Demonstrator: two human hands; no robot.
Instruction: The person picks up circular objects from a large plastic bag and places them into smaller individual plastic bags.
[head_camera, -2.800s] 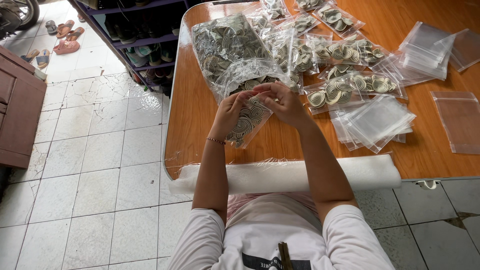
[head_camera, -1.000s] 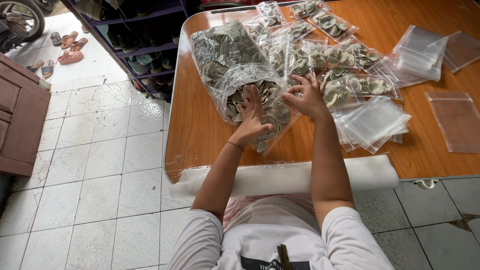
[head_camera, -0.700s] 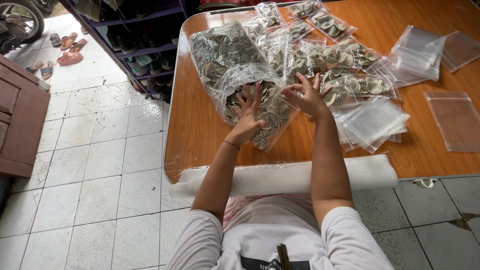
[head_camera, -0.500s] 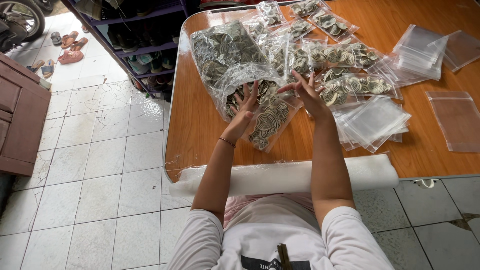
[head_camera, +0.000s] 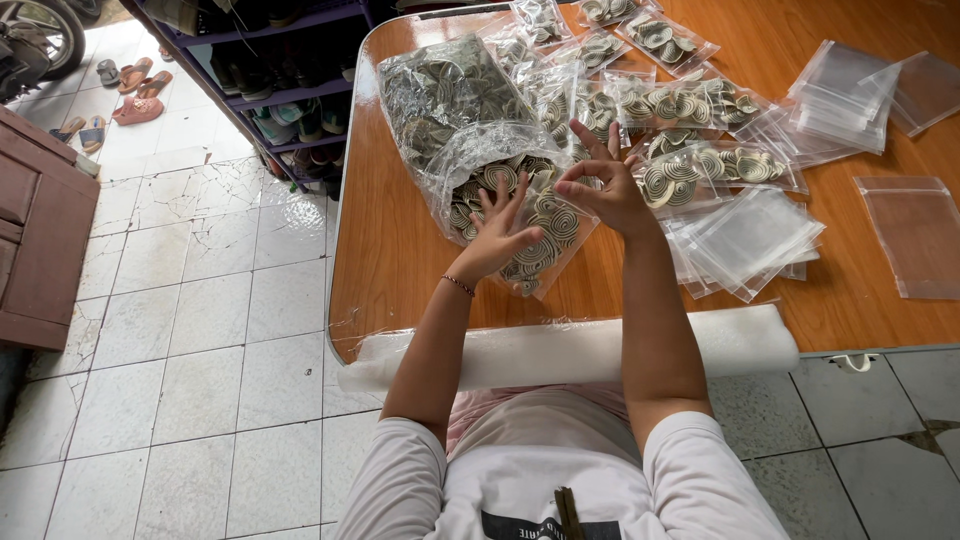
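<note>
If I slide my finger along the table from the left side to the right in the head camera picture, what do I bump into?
Big clear plastic bag of spiral coils → left hand → right hand → stack of empty clear plastic bags → single empty clear bag lying flat.

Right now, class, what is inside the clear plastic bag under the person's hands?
The plastic bag holds flat spiral coils, cream with dark lines. The left hand covers some, and coils deeper in the pile are hidden, so no count is possible.
</note>
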